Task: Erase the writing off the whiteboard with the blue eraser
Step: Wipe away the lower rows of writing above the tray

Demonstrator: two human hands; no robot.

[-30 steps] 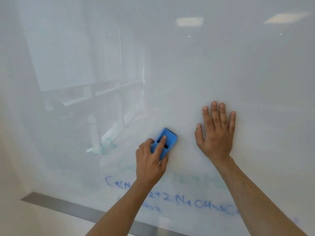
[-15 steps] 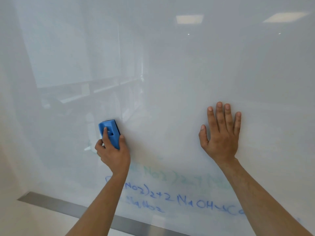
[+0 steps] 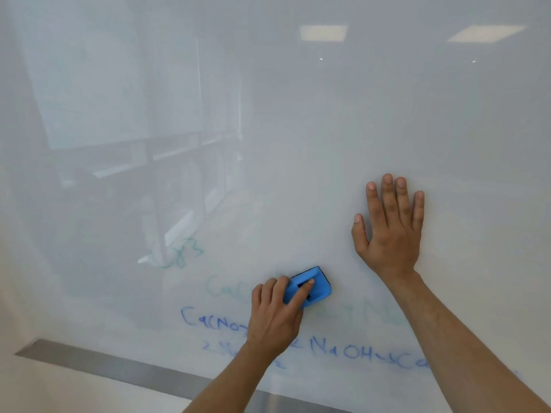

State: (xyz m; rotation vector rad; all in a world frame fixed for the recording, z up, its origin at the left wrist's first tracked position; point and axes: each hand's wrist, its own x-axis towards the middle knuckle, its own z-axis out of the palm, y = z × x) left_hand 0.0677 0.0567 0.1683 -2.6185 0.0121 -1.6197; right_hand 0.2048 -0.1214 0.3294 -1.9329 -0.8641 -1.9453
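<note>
The whiteboard (image 3: 298, 129) fills nearly the whole view, its glossy face carrying pale reflections of ceiling lights (image 3: 323, 32) toward the top edge and of a window and furniture on the left side. Along its bottom edge runs a grey metal rail (image 3: 98, 363).

The blue eraser (image 3: 311, 286) lies pressed against the board low down, a little left of the middle, tilted with its upper end leaning right. The left hand (image 3: 275, 315) grips it from below-left, fingers curled over the back with one finger laid across the dark slot in its top. The left forearm crosses part of the lowest writing and hides some letters.

The right hand (image 3: 389, 231) rests flat on the board to the right of the eraser and higher up, apart from it, fingers straight and close together, thumb spread to the left; it holds nothing.

Blue writing (image 3: 354, 351) (a chemical formula, partly readable as "Ca(NO" and "NaOH") runs in lines near the bottom edge, below the eraser. Just beside the eraser, on its left, sits a faint greenish smear of half-wiped letters (image 3: 223, 286), and fainter traces lie to its right, under the right forearm. Higher on the left is a small green scribble (image 3: 182, 254), well apart from both hands.
</note>
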